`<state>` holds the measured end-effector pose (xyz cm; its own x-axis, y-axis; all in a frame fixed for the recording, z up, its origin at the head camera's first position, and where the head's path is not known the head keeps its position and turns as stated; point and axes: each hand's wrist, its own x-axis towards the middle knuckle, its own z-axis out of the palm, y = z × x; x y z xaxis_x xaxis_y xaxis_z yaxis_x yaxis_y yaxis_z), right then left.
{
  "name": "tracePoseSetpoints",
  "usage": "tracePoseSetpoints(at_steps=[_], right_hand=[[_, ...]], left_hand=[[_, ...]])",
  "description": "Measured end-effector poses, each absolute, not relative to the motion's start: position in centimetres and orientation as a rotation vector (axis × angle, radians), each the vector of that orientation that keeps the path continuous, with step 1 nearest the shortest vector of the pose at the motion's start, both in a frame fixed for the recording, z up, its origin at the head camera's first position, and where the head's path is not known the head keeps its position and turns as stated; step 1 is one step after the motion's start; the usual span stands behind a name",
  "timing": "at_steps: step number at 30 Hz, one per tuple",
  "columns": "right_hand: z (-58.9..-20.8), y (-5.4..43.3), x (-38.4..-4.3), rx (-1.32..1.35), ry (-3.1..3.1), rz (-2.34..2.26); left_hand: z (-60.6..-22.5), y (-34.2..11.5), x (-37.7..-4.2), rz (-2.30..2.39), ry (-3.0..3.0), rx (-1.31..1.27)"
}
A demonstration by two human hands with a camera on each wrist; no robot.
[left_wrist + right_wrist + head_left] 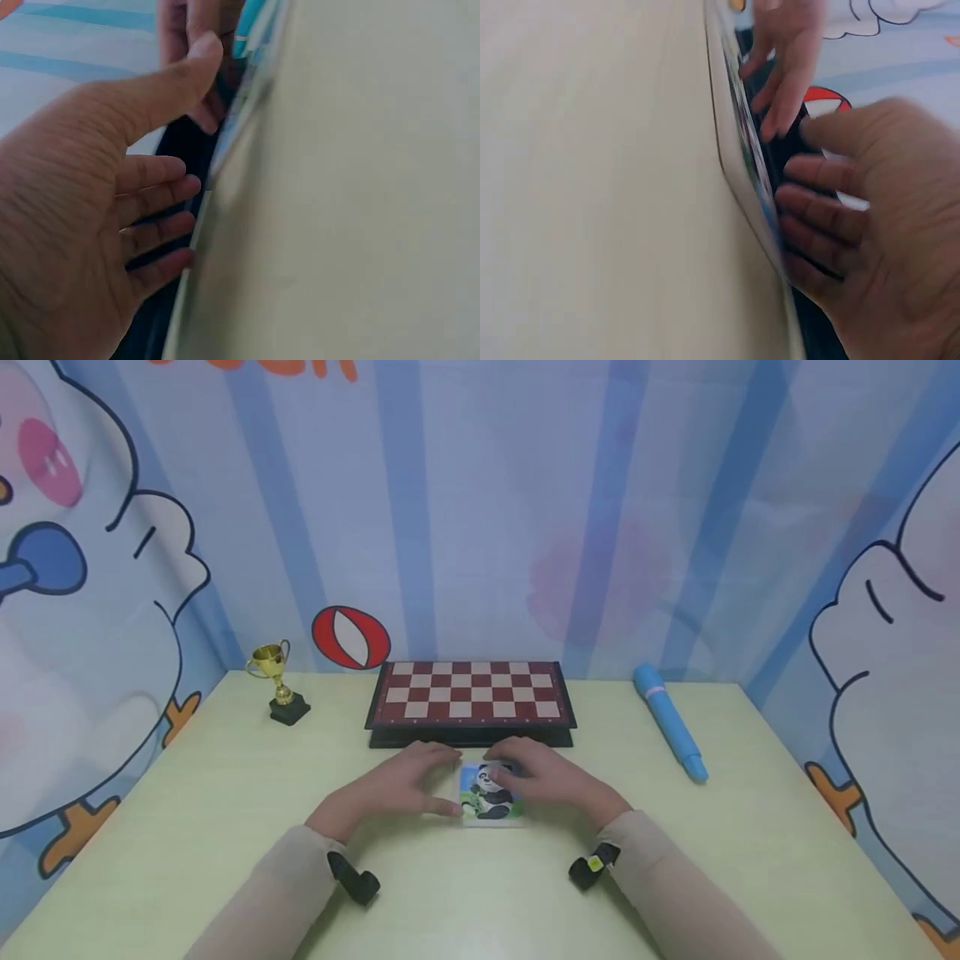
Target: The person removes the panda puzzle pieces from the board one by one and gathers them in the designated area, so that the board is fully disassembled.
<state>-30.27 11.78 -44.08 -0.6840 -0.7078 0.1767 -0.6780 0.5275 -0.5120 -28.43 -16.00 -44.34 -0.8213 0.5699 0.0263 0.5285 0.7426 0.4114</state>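
A small square panda picture (491,810) lies flat on the table between my hands; its thickness and kind are hard to tell. At its left side is my left hand (397,785), thumb and fingers spread apart, the thumb tip close to the picture's edge. My right hand (551,777) reaches over the picture's upper right part, its thumb above the panda. Seen from the left wrist, the left hand (97,180) has loose, separated fingers (154,202). The right wrist view has the right hand (877,202) with fingers extended along the picture's edge, somewhat blurred.
Just behind the hands stands a red-and-white checkered chessboard case (471,697). A gold trophy (277,681) on a black base is at the back left of the pale table (465,902). To the right lies a blue pen-like stick (670,722). A printed curtain (495,510) hangs behind.
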Motion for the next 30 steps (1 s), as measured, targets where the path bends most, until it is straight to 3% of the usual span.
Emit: tracePoseSetpoints(at_steps=[13, 30], right_hand=[[-46.4, 10.3, -30.9, -1.093, 2.666, -0.994], [-46.6, 9.0, -31.4, -0.982, 2.736, -1.117]], left_hand=[[-47.0, -15.8, -27.8, 0.565, 2.949, 0.98], [-46.1, -15.3, -28.0, 0.611, 2.933, 0.865]])
